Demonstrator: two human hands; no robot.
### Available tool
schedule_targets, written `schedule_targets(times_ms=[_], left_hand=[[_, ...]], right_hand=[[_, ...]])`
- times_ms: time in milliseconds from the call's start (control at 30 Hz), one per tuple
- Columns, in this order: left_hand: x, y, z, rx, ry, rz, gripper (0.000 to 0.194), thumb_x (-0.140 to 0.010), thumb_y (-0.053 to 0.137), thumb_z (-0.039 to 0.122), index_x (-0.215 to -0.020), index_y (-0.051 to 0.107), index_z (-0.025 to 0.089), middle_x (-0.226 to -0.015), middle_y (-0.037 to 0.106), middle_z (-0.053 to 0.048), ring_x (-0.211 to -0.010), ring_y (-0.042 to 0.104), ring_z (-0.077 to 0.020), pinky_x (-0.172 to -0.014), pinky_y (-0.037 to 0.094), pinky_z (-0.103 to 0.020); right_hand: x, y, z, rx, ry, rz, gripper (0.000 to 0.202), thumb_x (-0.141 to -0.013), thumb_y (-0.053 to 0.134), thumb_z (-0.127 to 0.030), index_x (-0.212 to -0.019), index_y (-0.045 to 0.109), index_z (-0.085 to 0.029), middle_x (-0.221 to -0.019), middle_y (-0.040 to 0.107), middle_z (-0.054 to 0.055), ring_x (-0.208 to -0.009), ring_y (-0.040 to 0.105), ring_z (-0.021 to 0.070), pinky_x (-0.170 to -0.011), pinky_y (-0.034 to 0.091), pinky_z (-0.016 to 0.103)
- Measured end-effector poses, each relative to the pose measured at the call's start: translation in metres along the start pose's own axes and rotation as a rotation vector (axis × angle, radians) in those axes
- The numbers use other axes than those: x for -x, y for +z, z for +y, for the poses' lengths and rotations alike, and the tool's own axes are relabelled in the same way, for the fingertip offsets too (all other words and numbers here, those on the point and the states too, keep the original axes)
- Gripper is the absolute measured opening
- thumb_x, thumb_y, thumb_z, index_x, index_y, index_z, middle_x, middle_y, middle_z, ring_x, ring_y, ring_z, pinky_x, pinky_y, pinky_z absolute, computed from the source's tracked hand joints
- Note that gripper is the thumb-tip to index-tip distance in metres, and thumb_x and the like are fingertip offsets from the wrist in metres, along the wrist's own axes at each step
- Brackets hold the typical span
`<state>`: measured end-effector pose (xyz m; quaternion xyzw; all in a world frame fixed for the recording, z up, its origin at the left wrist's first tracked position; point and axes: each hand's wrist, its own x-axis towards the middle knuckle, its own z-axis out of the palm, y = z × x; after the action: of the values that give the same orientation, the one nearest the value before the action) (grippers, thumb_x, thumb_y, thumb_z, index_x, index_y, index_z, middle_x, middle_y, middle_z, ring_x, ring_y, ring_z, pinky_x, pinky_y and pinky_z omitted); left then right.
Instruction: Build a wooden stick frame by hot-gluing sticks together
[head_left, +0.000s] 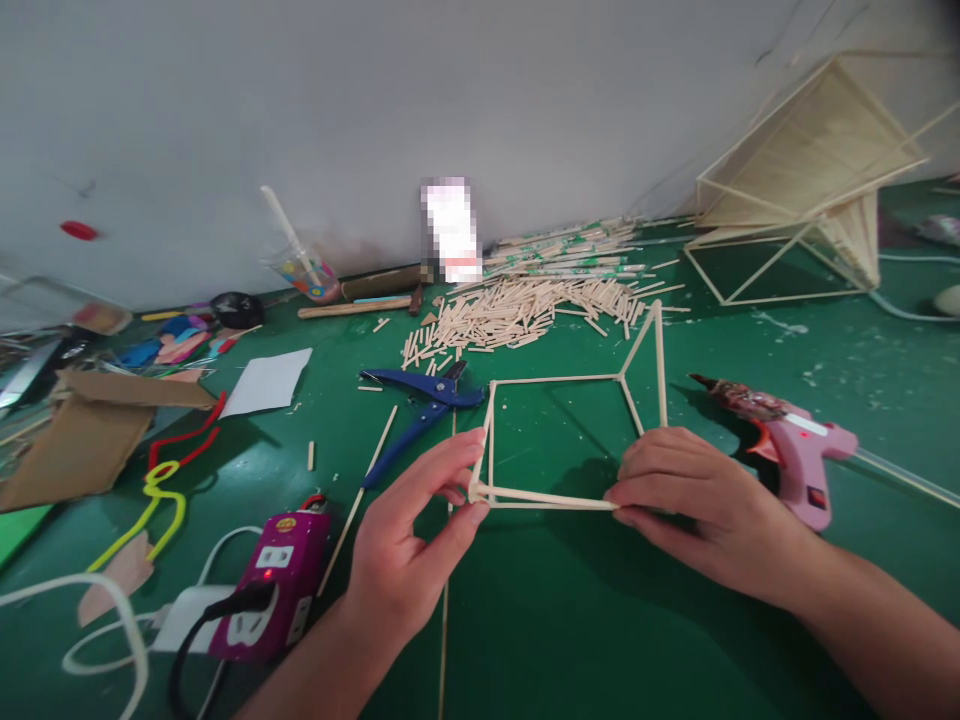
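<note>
Between my hands is a frame of thin wooden sticks [555,379], its bars joined into a rectangle with a triangular part rising at the far right. My left hand [420,520] pinches the near left corner between thumb and fingers. At the near right corner, my right hand [690,495] grips the sticks; its fingers cover that joint. A blue cutter [420,400] lies just beyond my left hand, its handles spread. To the right of my right hand rests a pink hot glue gun [802,450] with a clear glue stick in its back.
Cut sticks [502,310] lie heaped by the wall, near a propped phone [452,230]. A hammer [360,305] and plastic cup [307,275] stand left of them. A purple power strip [281,580] with cords sits front left. A larger stick structure [810,190] occupies the back right.
</note>
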<state>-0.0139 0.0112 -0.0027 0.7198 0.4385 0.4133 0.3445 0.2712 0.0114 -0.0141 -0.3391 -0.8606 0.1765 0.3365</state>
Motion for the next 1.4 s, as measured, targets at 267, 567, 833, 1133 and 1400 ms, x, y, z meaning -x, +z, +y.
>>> schedule_targets(times_ms=[267,567,833,1133,1400], left_hand=[[-0.0003,0.0000,-0.0010,-0.002,0.019,0.004,0.046,-0.085,0.061,0.009,-0.126,0.057,0.028,-0.130,0.059,-0.005,-0.092,0.066,-0.0160,-0.083,0.056,-0.029],[-0.0001,-0.0001,-0.0010,0.002,0.016,0.000,0.046,-0.085,0.061,0.009,-0.127,0.056,0.029,-0.131,0.058,-0.005,-0.092,0.066,-0.0162,-0.083,0.056,-0.029],[0.0000,0.0000,-0.0005,0.001,0.013,0.001,0.045,-0.085,0.061,0.009,-0.126,0.057,0.028,-0.131,0.058,-0.006,-0.092,0.066,-0.0162,-0.083,0.055,-0.029],[-0.0002,0.0009,-0.0009,0.005,0.028,0.005,0.046,-0.085,0.061,0.008,-0.125,0.057,0.028,-0.130,0.059,-0.006,-0.092,0.066,-0.0165,-0.082,0.056,-0.030],[0.0004,0.0005,-0.0012,0.011,0.016,-0.002,0.046,-0.085,0.061,0.009,-0.126,0.057,0.028,-0.132,0.058,-0.007,-0.092,0.066,-0.0169,-0.084,0.056,-0.031]], right_hand=[[0.0017,0.0002,0.0004,0.018,-0.007,0.015,0.017,-0.084,0.061,-0.010,-0.097,0.065,-0.020,-0.084,0.068,0.004,-0.083,0.060,0.0178,-0.078,0.045,0.036],[0.0055,0.0016,0.0022,0.049,-0.036,0.001,0.019,-0.084,0.062,-0.007,-0.100,0.062,-0.017,-0.088,0.066,0.005,-0.088,0.056,0.0174,-0.082,0.045,0.037],[0.0059,0.0016,0.0026,0.080,-0.050,-0.011,0.017,-0.085,0.060,-0.008,-0.100,0.062,-0.017,-0.089,0.065,0.006,-0.090,0.055,0.0174,-0.085,0.045,0.037],[0.0051,0.0013,-0.0001,0.088,-0.040,0.017,0.017,-0.086,0.059,-0.008,-0.100,0.064,-0.017,-0.087,0.066,0.006,-0.089,0.057,0.0182,-0.083,0.046,0.036],[0.0049,0.0016,0.0012,0.114,-0.044,0.018,0.017,-0.085,0.059,-0.009,-0.099,0.064,-0.018,-0.087,0.066,0.005,-0.089,0.058,0.0184,-0.083,0.047,0.036]])
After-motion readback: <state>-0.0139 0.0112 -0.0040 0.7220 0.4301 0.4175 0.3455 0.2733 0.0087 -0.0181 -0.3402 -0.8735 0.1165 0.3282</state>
